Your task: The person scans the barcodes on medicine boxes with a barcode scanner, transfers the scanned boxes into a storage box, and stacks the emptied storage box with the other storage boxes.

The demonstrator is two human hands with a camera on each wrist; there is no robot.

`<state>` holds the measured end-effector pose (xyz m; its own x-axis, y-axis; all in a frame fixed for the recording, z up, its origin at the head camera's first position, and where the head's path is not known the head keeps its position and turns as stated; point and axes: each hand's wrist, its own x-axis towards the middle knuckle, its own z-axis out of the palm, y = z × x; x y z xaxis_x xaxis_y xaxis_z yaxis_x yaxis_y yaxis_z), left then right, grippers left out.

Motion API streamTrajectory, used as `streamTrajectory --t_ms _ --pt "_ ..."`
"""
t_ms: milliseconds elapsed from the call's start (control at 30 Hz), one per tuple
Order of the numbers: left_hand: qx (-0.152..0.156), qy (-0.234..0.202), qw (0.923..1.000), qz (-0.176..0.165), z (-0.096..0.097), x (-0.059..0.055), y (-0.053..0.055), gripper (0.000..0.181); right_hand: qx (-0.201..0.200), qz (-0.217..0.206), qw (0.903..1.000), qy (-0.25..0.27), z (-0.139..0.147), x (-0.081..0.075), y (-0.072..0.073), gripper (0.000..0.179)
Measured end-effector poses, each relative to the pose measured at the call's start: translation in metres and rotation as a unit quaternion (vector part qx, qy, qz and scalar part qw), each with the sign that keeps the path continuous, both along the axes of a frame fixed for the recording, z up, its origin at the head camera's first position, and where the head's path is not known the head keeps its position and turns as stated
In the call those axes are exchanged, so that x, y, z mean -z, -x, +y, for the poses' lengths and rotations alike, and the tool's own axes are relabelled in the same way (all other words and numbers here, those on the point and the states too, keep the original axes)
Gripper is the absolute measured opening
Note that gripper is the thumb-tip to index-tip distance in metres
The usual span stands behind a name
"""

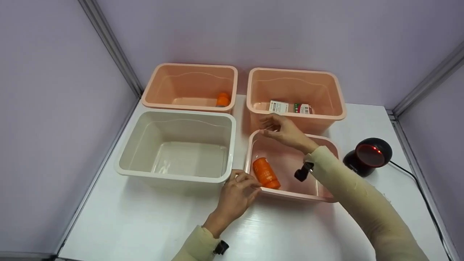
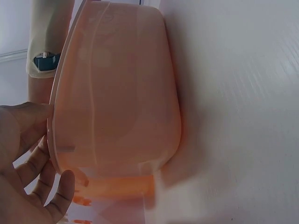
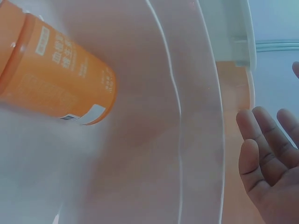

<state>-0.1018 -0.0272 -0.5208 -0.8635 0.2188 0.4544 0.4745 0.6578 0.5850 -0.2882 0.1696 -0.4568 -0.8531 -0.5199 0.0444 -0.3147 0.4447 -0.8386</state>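
A pink bin [image 1: 293, 195] stands at the front right with an orange bottle [image 1: 265, 173] lying inside by its left wall. The bottle [image 3: 60, 70] shows white lettering in the right wrist view. My left hand [image 1: 237, 195] is at the bin's front left corner. In the left wrist view its thumb and forefinger meet the rim, the other fingers loosely spread [image 2: 28, 158]. Over the bin's back left corner is my right hand [image 1: 284, 130], fingers loosely bent and nothing in them. The right wrist view shows that hand [image 3: 275, 163] with its palm visible and fingers apart.
A white bin [image 1: 174, 177] stands at the left. Behind it, a peach bin [image 1: 192, 66] holds another orange bottle [image 1: 223, 99]. A second peach bin [image 1: 297, 70] contains small boxes [image 1: 278, 106]. A black scanner [image 1: 373, 152] with red light and a cable sits at right.
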Motion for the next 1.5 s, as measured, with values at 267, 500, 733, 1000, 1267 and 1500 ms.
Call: streamTrajectory --t_ms 267,500,733,1000,1267,1500 --pt "-0.002 0.001 1.0 -0.006 0.0 0.0 0.001 0.008 -0.024 -0.003 0.9997 -0.005 0.007 0.009 -0.003 0.042" --pt "-0.001 0.002 1.0 -0.007 -0.001 0.0 0.001 0.008 -0.026 -0.005 0.9995 -0.02 0.013 0.015 -0.006 0.04" --pt "-0.003 0.0 1.0 -0.006 -0.002 -0.002 0.0 0.008 -0.037 -0.013 0.9982 -0.046 0.016 0.018 -0.01 0.031" --pt "-0.002 -0.001 1.0 -0.002 -0.004 0.0 0.001 0.009 -0.054 -0.029 0.9947 -0.083 0.017 0.028 -0.012 0.031" --pt "-0.001 0.0 1.0 0.008 -0.004 0.0 0.001 0.009 -0.068 -0.053 0.9919 -0.093 0.018 0.039 -0.012 0.035" --pt "0.0 -0.004 0.9999 0.015 -0.004 0.0 0.0 0.008 -0.078 -0.068 0.9891 -0.105 0.021 0.044 -0.014 0.033"
